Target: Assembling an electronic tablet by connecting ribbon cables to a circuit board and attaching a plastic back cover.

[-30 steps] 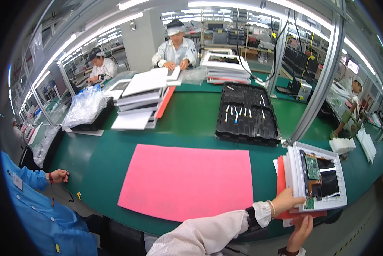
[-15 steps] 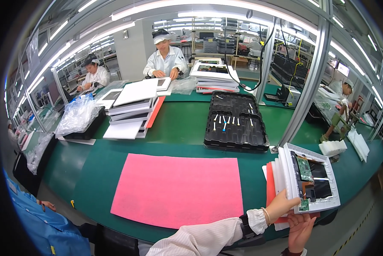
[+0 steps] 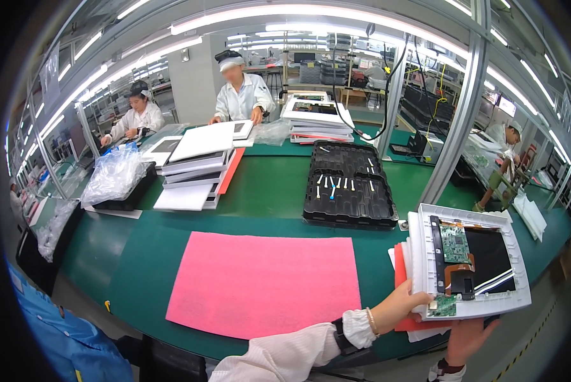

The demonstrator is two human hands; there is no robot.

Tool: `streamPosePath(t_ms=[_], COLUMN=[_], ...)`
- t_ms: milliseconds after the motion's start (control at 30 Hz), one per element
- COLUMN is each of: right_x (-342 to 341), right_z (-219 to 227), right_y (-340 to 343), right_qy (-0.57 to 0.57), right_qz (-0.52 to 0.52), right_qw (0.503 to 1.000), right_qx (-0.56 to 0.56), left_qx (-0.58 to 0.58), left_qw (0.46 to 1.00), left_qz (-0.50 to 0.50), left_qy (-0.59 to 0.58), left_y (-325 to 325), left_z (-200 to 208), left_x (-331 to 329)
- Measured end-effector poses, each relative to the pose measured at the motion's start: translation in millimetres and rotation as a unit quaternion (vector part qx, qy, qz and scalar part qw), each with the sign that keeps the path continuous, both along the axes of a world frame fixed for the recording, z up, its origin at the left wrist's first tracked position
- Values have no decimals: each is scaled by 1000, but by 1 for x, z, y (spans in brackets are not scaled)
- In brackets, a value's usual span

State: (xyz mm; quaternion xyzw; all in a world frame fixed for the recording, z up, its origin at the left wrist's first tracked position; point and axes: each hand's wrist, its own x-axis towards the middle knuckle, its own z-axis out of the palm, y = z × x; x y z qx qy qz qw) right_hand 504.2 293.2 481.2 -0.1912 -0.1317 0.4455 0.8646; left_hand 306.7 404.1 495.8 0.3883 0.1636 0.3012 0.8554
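A white-framed display panel [image 3: 523, 274] lies back side up over a stack at the right, showing a green circuit board [image 3: 454, 244], a smaller green board [image 3: 443, 307], brown flex cable and dark glassy areas. My left hand [image 3: 401, 303] grips its near left corner, thumb on top by the small board. Beneath the near edge is my right hand [image 3: 469, 342], palm up with the thumb sticking out; its fingers are hidden under the panel. Under it show white panels [image 3: 414, 251] and a red foam sheet [image 3: 399, 280]. A pink foam sheet [image 3: 266, 283] lies flat on the green table.
A black plastic tray [image 3: 349, 207] with several small cables stands beyond the pink sheet. Left of it are stacked white panels [image 3: 202, 141] and plastic bags [image 3: 114, 175]. A metal post [image 3: 451, 127] rises near the panel. Co-workers sit across the table; a blue sleeve [image 3: 56, 331] is at lower left.
The display panel has shifted right and toward me, looking larger and turned flatter to view. My right hand has slid farther under its near edge; my left hand keeps the corner.
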Motion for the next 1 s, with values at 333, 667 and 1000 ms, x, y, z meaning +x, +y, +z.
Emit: streamPosePath(t_ms=[333,667,1000], right_x=[45,-88,-191], right_z=[-88,-42,-45], right_y=[-7,40,88], right_qy=[-178,-238,-456], right_qz=[-92,336,359], right_qw=[975,897,793], right_qx=[-99,-161,-184], left_qx=[4,2,36], left_qw=[1000,985,944], left_qz=[-11,131,177], left_qy=[16,112,276], left_y=[-19,-72,-76], left_z=[-10,-54,-52], left_x=[-159,-343,-445])
